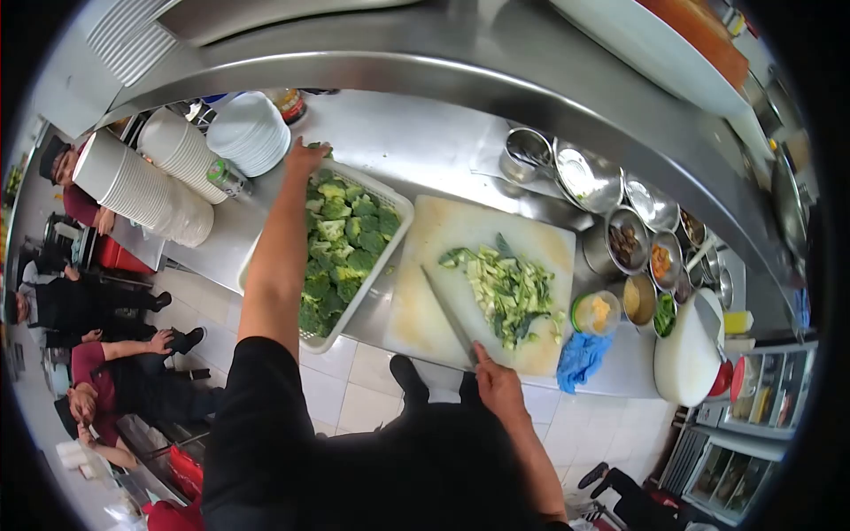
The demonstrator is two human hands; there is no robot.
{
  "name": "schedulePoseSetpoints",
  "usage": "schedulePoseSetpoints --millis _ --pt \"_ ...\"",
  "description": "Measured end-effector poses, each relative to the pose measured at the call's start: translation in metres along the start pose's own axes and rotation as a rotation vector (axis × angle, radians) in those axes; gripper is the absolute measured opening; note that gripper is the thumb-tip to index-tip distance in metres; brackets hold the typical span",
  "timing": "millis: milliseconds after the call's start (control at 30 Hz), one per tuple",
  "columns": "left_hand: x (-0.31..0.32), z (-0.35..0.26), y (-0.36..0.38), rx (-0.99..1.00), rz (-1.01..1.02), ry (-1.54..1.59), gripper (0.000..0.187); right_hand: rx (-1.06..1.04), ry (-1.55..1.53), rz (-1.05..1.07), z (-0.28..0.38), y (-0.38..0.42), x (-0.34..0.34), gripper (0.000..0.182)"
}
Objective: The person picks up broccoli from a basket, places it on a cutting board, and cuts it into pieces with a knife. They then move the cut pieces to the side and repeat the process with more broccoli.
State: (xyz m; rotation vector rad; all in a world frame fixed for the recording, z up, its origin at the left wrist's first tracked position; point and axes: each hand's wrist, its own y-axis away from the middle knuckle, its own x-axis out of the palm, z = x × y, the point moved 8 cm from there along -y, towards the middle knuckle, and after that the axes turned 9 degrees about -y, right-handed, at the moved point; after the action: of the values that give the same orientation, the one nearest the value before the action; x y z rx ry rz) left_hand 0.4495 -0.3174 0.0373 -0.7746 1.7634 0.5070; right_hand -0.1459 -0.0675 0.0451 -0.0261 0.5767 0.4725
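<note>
Filling the white basket (pixel 405 211) are broccoli florets (pixel 354 232), the left hand (pixel 306 157) beside them, its grip unclear, the right hand (pixel 498 382) gripping a knife (pixel 450 314) slanted, tip forward-left.

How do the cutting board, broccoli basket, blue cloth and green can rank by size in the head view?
Cutting board and broccoli basket: too alike to rank, basket partly hidden
Blue cloth
Green can

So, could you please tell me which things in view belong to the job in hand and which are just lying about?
Apparently in use: knife in the right hand, cutting board, chopped greens, broccoli, white basket by the left hand.

Probably just lying about: green can, blue cloth, stacked white plates.
</note>
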Motion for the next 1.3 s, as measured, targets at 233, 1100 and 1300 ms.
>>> schedulePoseSetpoints --millis 233,1100,1300 --pt "0.04 0.013 -0.041 0.066 0.236 0.044 0.108 0.091 -0.091 -0.107 -0.037 -0.017 -0.007 0.047" --pt "-0.011 -0.179 0.35 0.563 0.433 0.128 0.043 0.088 0.094 0.174 -0.031 0.004 -0.048 0.071" --pt "0.001 -0.192 0.343 0.722 0.248 0.037 0.041 -0.037 0.268 0.102 0.006 0.033 -0.073 0.072"
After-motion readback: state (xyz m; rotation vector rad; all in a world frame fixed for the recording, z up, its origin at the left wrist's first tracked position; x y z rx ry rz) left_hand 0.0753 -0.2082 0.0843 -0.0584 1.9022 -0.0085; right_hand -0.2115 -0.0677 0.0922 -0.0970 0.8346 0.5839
